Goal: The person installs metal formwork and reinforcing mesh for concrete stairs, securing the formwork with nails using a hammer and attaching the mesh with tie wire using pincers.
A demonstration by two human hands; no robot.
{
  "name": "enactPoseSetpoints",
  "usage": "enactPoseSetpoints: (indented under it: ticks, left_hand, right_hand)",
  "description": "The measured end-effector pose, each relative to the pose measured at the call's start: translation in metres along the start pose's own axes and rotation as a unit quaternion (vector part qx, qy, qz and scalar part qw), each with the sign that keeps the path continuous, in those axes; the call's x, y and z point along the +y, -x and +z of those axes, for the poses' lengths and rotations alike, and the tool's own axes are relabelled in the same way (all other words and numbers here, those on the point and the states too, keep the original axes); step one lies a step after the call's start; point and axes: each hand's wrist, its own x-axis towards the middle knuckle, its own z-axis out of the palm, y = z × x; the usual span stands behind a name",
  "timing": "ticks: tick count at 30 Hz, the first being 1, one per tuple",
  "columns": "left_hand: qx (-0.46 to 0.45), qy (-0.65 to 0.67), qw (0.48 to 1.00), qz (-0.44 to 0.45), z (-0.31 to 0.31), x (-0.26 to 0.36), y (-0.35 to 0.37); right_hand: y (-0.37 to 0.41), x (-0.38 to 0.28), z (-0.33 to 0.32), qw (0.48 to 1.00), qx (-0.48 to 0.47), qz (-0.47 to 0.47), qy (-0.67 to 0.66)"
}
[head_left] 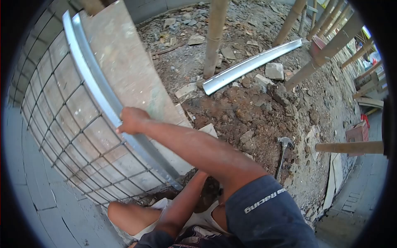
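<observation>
My right hand (133,120) is closed around the edge of a long silvery metal channel (93,82). This channel lies lengthwise over a wire mesh (62,111) and beside a pale board (128,62). Its near end rests close to my knees. My left forearm (184,206) reaches forward between my legs. The left hand itself is hidden behind my right arm, so its fingers and anything in them do not show.
A second metal channel (252,66) lies on the rubble, near upright bamboo poles (215,37). A claw hammer (283,155) rests on the dirt to my right. Broken blocks (274,71) are scattered around. A horizontal pole (351,147) juts in at the right, near a reddish box (357,133).
</observation>
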Motion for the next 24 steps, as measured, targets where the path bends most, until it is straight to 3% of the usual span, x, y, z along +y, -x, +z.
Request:
enactPoseSetpoints:
  ticks: [1,2,3,4,6,7,9,11,13,17,19,21,23,24]
  left_hand:
    - [0.008,0.135,0.988,-0.077,0.007,0.011,-0.011]
    - [-0.003,-0.215,0.975,0.063,0.023,0.017,-0.034]
    - [-0.022,-0.384,0.915,0.124,0.041,0.024,-0.053]
    - [-0.018,-0.536,0.822,0.192,0.06,0.032,-0.072]
    - [0.078,-0.427,0.9,0.035,0.099,0.046,-0.099]
    - [0.077,-0.429,0.899,0.034,0.1,0.045,-0.116]
    - [0.174,-0.386,0.906,0.004,0.098,0.04,-0.146]
    - [0.206,-0.405,0.891,-0.007,0.091,0.033,-0.166]
    - [0.253,-0.506,0.825,0.002,0.07,0.02,-0.184]
    - [0.252,-0.449,0.857,-0.029,0.077,0.017,-0.181]
    - [0.258,-0.492,0.831,0.014,0.091,0.016,-0.174]
    - [0.169,-0.604,0.775,0.069,0.098,0.009,-0.156]
    - [0.136,-0.618,0.758,0.158,0.104,0.01,-0.123]
    - [0.112,-0.581,0.79,0.162,0.106,0.019,-0.105]
  right_hand:
    - [0.002,-0.002,-0.003,1.0,0.005,0.002,-0.003]
    - [0.004,-0.005,-0.005,1.0,-0.004,0.011,-0.012]
    - [0.006,-0.007,-0.007,1.0,-0.013,0.018,-0.02]
    - [0.008,-0.008,-0.009,1.0,-0.011,0.019,-0.023]
    - [0.01,-0.008,-0.013,0.999,-0.018,0.015,-0.045]
    - [0.011,-0.007,-0.014,0.999,-0.016,0.016,-0.046]
    - [0.013,-0.004,-0.014,0.997,-0.009,-0.001,-0.078]
    - [0.012,-0.001,-0.014,0.996,-0.017,-0.007,-0.088]
    - [0.01,0.001,-0.014,0.994,-0.027,-0.013,-0.102]
    - [0.004,0.009,-0.011,0.99,-0.043,-0.027,-0.134]
    - [0.002,0.009,-0.007,0.99,-0.037,-0.051,-0.124]
    - [0.0,0.01,-0.006,0.991,-0.037,-0.018,-0.131]
    - [-0.008,0.011,0.004,0.991,-0.054,-0.021,-0.119]
    - [-0.008,0.012,0.003,0.991,-0.062,-0.03,-0.119]
